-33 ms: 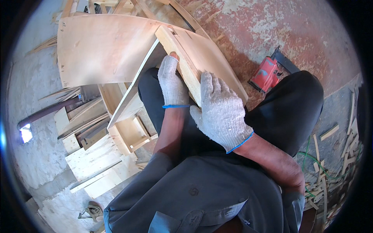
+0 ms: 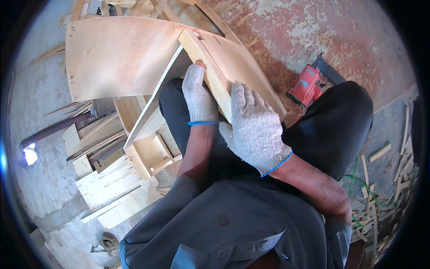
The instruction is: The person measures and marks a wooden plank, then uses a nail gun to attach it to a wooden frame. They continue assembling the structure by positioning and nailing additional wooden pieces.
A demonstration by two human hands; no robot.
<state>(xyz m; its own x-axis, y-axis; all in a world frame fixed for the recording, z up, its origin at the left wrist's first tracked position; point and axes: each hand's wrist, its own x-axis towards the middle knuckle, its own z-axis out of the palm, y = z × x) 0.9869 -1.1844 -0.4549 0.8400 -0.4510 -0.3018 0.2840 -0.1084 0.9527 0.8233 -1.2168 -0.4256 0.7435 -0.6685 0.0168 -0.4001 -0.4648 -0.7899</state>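
Observation:
Between my knees stands a light wooden panel, tilted, with a thick rail along its near edge. My left hand, in a white knit glove with a blue cuff, is closed on that edge from the left; its thumb is over the rail and its other fingers are mostly hidden. My right hand, gloved the same way, grips the lower part of the edge with its fingers laid over the panel's face. A curved plywood sheet meets the panel's far end. A thin board slants down to the left from there.
On the reddish floor at right lies a red and black nail gun, beyond my right knee. An open wooden box and stacked plywood pieces are at left. Wood scraps and a green hose lie at lower right.

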